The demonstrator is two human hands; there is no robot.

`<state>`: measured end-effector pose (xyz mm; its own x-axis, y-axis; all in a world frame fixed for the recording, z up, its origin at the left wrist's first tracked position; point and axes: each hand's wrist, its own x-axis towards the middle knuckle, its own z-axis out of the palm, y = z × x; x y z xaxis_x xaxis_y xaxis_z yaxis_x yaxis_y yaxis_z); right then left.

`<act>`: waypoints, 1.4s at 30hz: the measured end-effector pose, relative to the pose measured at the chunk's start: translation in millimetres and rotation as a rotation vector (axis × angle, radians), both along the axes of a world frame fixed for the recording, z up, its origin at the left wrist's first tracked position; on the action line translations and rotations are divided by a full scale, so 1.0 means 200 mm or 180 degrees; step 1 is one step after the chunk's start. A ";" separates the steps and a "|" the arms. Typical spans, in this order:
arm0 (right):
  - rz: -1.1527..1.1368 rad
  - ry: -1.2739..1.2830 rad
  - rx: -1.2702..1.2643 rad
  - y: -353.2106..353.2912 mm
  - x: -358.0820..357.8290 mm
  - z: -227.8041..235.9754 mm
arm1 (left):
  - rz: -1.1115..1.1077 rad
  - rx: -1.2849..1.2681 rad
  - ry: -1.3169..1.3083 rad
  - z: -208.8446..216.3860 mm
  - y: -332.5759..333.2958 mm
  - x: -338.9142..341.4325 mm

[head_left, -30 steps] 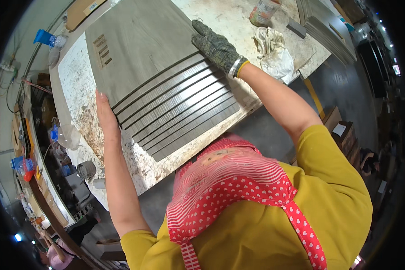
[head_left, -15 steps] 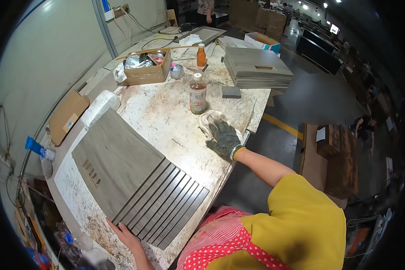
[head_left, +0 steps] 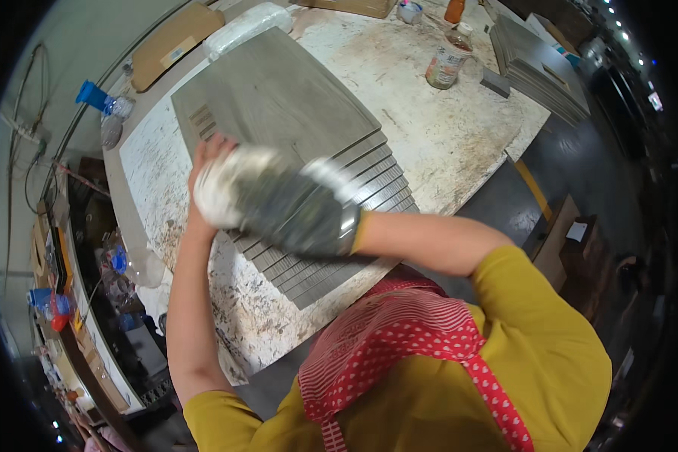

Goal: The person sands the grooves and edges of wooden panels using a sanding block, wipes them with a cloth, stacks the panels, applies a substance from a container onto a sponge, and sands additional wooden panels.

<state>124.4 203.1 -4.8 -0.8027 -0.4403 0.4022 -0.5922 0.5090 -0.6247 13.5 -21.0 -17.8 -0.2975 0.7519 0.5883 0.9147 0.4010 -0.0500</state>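
Several grey wood-grain panels [head_left: 279,98] lie fanned on the worktable, their edges stepped toward me. My right hand [head_left: 297,215], in a dark grey glove with a yellow cuff, is closed on a bunched white rag [head_left: 233,184]. Both are smeared by motion above the near left part of the panels. My bare left hand [head_left: 212,149] is at the left edge of the top panel, beside its row of small slots. Its fingertips show stretched out on the panel, while the rag hides part of the hand.
A bottle of brownish liquid [head_left: 447,59] stands on the stained white worktable [head_left: 407,128], near a small grey block [head_left: 495,83]. More grey panels [head_left: 535,64] are stacked at the far right. A plastic-wrapped bundle [head_left: 247,29] and cardboard [head_left: 175,47] lie along the far left edge.
My right hand has brought the white rag from the tabletop near the bottle leftward over the panels. My left hand has moved up from the panels' near corner toward the slots. The view has shifted.
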 end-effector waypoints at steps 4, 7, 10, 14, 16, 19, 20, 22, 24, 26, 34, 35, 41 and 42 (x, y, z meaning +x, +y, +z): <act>-0.0824 0.1186 0.1668 0.10 0.07 -0.05 | 0.1151 -0.0719 -0.1324 0.03 0.11 0.06; -0.2028 0.1600 0.1742 0.74 0.06 -0.13 | 0.1326 -0.0627 -0.1635 0.05 0.12 0.06; -0.3516 -0.0750 0.1089 1.16 0.13 0.01 | 0.1343 -0.0588 -0.1564 0.05 0.12 0.04; -0.1404 0.1676 0.1123 0.47 0.20 0.18 | 0.1307 -0.0637 -0.1361 -0.05 0.04 -0.01; -0.1108 -0.0304 -0.0649 0.19 0.26 -0.16 | 0.0181 -0.0023 -0.1383 -0.09 0.03 -0.10; -0.0266 0.0829 0.1786 -0.10 0.23 -0.02 | 0.1319 -0.0636 -0.1432 -0.03 0.09 0.00; 0.0070 0.0325 0.1459 0.05 0.25 -0.05 | 0.1408 -0.0657 -0.1536 -0.01 0.12 0.01; -0.0456 0.0279 0.1349 0.43 0.30 -0.19 | 0.1384 -0.0633 -0.1536 0.02 0.12 0.03; -0.1642 0.1722 0.1654 0.82 0.35 -0.25 | 0.1341 -0.0619 -0.1532 0.03 0.11 0.05; -0.2051 -0.0395 0.3008 1.07 0.42 -0.17 | 0.1342 -0.0609 -0.1446 0.02 0.10 0.04; -0.0506 0.0472 0.0451 0.39 0.55 -0.21 | 0.1296 -0.0636 -0.1486 0.00 0.10 0.02; -0.0288 0.0146 0.0808 0.31 0.56 -0.23 | 0.1285 -0.0667 -0.1488 0.00 0.11 0.02; -0.0574 -0.0447 0.2127 0.97 0.56 -0.36 | 0.1160 -0.0618 -0.1452 0.03 0.11 0.03; -0.0883 -0.0316 0.2416 1.17 0.57 -0.36 | 0.1108 -0.0634 -0.1482 0.02 0.11 0.01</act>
<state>237.5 436.5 -77.3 -0.9389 -0.3442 -0.0048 -0.3423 0.9349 -0.0935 15.0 0.8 -13.1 -0.7373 0.6466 0.1956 0.6755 0.7042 0.2188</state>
